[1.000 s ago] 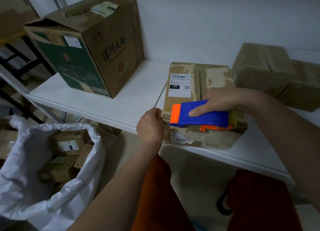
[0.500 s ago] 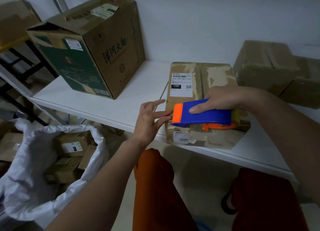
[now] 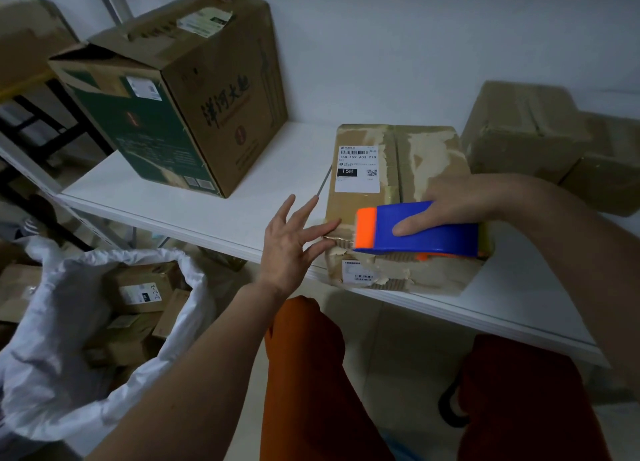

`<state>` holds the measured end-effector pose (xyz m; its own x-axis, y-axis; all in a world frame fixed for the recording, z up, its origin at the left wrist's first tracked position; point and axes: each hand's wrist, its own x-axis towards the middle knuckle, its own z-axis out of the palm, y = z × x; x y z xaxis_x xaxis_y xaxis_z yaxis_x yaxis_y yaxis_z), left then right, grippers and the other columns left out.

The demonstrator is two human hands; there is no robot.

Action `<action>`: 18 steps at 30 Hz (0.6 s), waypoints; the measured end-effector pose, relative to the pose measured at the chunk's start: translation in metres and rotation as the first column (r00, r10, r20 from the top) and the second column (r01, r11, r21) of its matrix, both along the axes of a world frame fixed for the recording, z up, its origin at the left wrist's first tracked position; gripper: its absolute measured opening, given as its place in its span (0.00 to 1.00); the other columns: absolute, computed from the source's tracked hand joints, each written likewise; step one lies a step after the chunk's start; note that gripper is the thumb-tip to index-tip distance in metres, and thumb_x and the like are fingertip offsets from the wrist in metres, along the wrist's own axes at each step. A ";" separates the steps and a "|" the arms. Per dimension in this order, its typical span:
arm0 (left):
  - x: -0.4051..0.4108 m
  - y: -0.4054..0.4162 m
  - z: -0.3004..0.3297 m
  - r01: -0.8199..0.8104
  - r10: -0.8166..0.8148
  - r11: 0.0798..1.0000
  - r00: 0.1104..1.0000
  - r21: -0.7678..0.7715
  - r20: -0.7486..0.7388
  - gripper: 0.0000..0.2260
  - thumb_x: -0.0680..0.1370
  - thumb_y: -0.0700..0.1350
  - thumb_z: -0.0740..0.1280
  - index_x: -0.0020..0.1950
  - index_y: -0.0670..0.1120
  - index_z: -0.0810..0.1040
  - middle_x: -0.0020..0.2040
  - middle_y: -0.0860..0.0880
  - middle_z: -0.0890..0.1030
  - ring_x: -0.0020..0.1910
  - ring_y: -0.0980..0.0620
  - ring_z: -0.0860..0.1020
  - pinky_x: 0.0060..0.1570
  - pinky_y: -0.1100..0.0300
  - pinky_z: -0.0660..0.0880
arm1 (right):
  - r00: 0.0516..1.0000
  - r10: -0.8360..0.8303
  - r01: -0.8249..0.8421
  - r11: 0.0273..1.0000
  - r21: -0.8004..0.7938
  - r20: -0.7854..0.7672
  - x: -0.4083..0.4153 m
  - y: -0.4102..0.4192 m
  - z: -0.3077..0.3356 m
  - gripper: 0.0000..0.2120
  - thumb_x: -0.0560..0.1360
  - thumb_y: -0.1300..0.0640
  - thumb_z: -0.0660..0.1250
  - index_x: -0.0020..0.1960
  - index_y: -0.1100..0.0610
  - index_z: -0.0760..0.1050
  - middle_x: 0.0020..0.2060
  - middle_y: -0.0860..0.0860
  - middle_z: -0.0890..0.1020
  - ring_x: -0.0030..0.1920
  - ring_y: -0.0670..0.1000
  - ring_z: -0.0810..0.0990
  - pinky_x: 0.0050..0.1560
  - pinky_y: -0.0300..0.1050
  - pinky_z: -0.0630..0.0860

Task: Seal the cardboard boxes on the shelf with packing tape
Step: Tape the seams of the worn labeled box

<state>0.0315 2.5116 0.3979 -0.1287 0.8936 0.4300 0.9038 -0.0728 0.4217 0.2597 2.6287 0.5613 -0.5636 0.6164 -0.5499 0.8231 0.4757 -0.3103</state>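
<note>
Am gripping tape dispenser in right hand, atop flat box at shelf front edge. Left hand spread wide, fingertips steadying box corner. Judging cardboard worn, light; bracing near edge.

The blue and orange tape dispenser hides part of the flat box under it, and the right hand covers the top of the dispenser, so the tape roll is hard to see. The small print on the white label is too tiny to read. The boxes at the far right look blurry, and the picture's edge cuts one off.
</note>
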 end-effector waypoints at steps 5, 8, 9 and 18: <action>0.007 -0.001 0.001 -0.027 0.027 0.999 0.999 -0.019 0.016 0.17 0.78 0.60 0.58 0.66 0.62 0.73 0.75 0.48 0.66 0.76 0.40 0.57 0.66 0.36 0.61 | 0.999 -0.012 0.013 1.000 -0.008 0.040 0.020 0.007 0.004 0.33 0.63 0.30 0.66 0.46 0.61 0.77 0.42 0.54 0.82 0.38 0.53 0.78 0.42 0.45 0.70; 0.012 -0.006 0.001 -0.049 0.049 0.999 0.994 0.002 -0.099 0.19 0.79 0.56 0.58 0.68 0.56 0.75 0.73 0.45 0.69 0.75 0.38 0.60 0.66 0.35 0.64 | 0.997 -0.010 0.006 0.999 0.050 0.081 0.012 0.010 0.003 0.29 0.65 0.30 0.66 0.43 0.57 0.77 0.42 0.53 0.81 0.39 0.52 0.79 0.42 0.45 0.71; 0.015 -0.007 0.004 -0.045 0.049 0.999 0.986 0.028 -0.157 0.19 0.79 0.54 0.58 0.68 0.53 0.75 0.73 0.44 0.69 0.74 0.38 0.61 0.67 0.35 0.64 | 0.997 -0.015 0.011 0.999 0.050 0.082 0.013 0.010 0.004 0.28 0.65 0.31 0.66 0.43 0.57 0.77 0.42 0.53 0.81 0.39 0.51 0.79 0.41 0.45 0.71; 0.068 -0.006 0.004 0.023 -0.084 0.989 0.899 -0.146 -0.431 0.36 0.74 0.59 0.55 0.77 0.41 0.57 0.77 0.42 0.61 0.76 0.45 0.57 0.75 0.50 0.49 | 0.998 -0.028 0.025 0.999 0.041 0.057 0.016 0.012 0.003 0.27 0.67 0.30 0.62 0.40 0.56 0.74 0.38 0.52 0.78 0.36 0.49 0.76 0.38 0.42 0.68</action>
